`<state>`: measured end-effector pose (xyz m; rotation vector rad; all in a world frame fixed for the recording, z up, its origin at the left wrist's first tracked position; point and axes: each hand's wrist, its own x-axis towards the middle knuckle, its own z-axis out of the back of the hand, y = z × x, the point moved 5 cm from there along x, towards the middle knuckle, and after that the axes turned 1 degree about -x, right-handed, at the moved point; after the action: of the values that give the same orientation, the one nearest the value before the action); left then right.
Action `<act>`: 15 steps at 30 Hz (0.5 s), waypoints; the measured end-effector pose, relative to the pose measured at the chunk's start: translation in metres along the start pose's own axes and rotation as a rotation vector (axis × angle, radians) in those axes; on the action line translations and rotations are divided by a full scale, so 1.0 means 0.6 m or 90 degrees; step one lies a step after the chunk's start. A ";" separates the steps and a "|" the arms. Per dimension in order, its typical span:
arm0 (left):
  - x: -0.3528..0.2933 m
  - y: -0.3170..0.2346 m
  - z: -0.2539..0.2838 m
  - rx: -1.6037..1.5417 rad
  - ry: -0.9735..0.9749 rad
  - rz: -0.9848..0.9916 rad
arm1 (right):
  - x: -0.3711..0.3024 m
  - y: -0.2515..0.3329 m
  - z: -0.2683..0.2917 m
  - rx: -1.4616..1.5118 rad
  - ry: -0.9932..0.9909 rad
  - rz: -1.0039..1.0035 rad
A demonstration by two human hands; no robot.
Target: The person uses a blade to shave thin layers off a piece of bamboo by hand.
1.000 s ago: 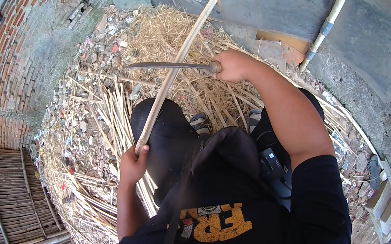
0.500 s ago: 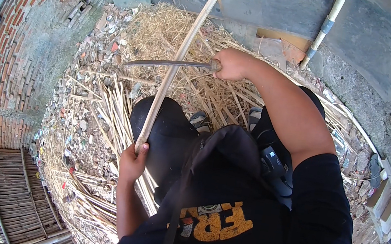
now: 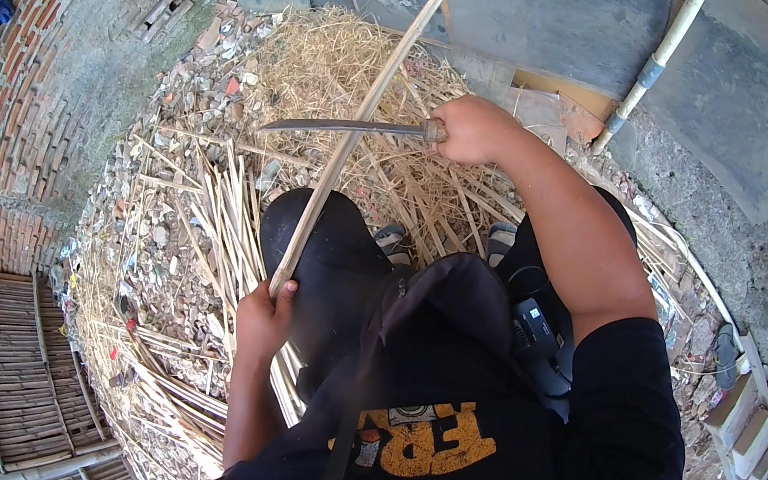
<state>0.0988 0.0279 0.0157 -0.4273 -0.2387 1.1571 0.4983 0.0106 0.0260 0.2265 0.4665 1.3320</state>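
Note:
A long, pale bamboo strip (image 3: pixel 321 196) slants up and away from my left hand (image 3: pixel 265 318), which is closed round its near end. The strip passes over my left knee. My right hand (image 3: pixel 470 131) grips the handle of a long machete (image 3: pixel 351 126), its dark blade pointing left. The blade crosses the strip at about its middle; whether its edge is cutting in cannot be made out. The machete's handle is mostly hidden inside my fist. Beneath the blade lies a heap of thin bamboo shavings (image 3: pixel 322 57).
Split bamboo strips (image 3: pixel 234 213) lie in a pile left of my leg, over rubble (image 3: pixel 155 241). A brick wall (image 3: pixel 37 104) stands at the left, with a slatted bamboo panel (image 3: pixel 16 374) below it. Grey boards (image 3: pixel 564 29) and an upright pipe (image 3: pixel 649 73) stand ahead.
The whole view has shifted slightly. The machete stays across the strip, with both hands keeping their hold and nearly the same pose.

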 end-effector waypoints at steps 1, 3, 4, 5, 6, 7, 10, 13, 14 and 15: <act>0.000 -0.004 0.001 0.016 0.000 -0.011 | 0.001 -0.007 -0.004 -0.005 -0.001 0.002; -0.002 -0.009 0.003 0.028 -0.011 -0.017 | 0.008 -0.018 -0.011 0.024 -0.022 0.011; -0.002 -0.010 0.004 0.044 -0.018 -0.023 | 0.011 -0.017 -0.011 0.019 -0.024 0.016; -0.003 -0.009 0.004 0.041 -0.024 -0.021 | 0.012 -0.017 -0.015 0.018 -0.019 0.014; -0.004 -0.007 0.003 0.033 -0.024 -0.020 | 0.011 -0.014 -0.017 0.016 -0.014 0.012; -0.004 -0.007 0.003 0.026 -0.024 -0.019 | 0.010 -0.011 -0.018 0.010 -0.015 0.016; -0.007 -0.006 0.005 0.045 -0.023 -0.017 | 0.001 0.001 -0.010 0.043 -0.031 0.029; -0.006 -0.013 0.010 0.090 -0.011 -0.010 | -0.014 0.019 0.003 0.002 0.016 0.004; -0.005 -0.011 0.010 0.079 0.004 -0.001 | -0.014 0.024 0.002 -0.033 0.016 0.013; -0.003 -0.012 0.009 0.069 0.019 0.006 | -0.015 0.026 0.001 -0.040 0.014 0.015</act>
<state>0.1020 0.0249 0.0240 -0.3504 -0.1472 1.1659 0.4834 0.0058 0.0348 0.1659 0.4402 1.3713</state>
